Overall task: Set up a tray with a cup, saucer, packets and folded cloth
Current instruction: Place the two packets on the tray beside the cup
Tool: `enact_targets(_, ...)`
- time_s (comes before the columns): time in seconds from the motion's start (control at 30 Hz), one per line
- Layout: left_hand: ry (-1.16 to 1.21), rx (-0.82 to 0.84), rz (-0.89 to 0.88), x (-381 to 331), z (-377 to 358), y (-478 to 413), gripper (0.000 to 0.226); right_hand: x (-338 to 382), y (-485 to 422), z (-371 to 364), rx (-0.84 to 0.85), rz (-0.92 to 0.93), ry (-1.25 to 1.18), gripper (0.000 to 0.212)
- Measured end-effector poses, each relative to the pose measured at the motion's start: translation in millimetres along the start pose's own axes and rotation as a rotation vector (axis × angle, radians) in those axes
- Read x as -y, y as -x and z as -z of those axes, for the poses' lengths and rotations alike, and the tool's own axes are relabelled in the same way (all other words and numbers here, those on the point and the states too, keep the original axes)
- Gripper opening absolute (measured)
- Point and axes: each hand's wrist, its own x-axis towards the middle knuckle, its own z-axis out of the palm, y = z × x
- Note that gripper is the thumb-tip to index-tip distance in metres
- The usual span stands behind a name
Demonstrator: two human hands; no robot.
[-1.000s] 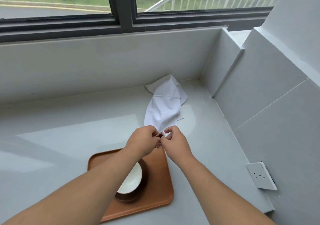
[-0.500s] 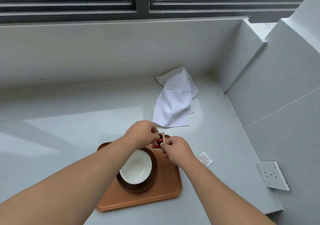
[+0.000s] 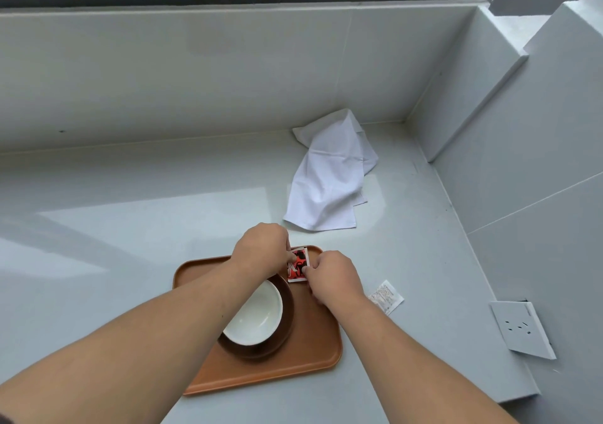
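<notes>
Together, the left hand (image 3: 261, 250) and right hand (image 3: 332, 276) pinch a small red-and-black printed packet (image 3: 298, 265) at the far right corner of the orange-brown plastic tray (image 3: 313, 358); whether it touches the tray is unclear. Beside it sits a white cup (image 3: 256, 317) on a dark brown saucer (image 3: 287, 322). A white paper packet (image 3: 386, 297) and crumpled white cloth (image 3: 329, 175) lie on the pale grey desk (image 3: 114, 244).

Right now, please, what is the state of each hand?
Left hand: closed, pinching the red packet over the tray.
Right hand: closed, pinching the same red packet.
</notes>
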Motion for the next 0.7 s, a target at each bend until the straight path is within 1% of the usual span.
enact_targets(0.1, -0.028, -0.013, 0.021, -1, -5, -5, 0.024, -1, -5, -2, -0.008, -0.013, 0.052, 0.028)
enact_targets(0.2, -0.061, -0.022, 0.041, 0, -10, -8, 0.029, -1, -8, -4, -0.010, -0.006, 0.099, 0.024)
enact_targets(0.57, -0.117, -0.076, 0.076, 7, -19, -14, 0.031, -3, -10, -9, -0.016, 0.054, 0.177, 0.029)
enact_targets(0.7, -0.142, -0.081, 0.076, 7, -20, -15, 0.034, -3, -11, -11, -0.031, 0.068, 0.185, 0.027)
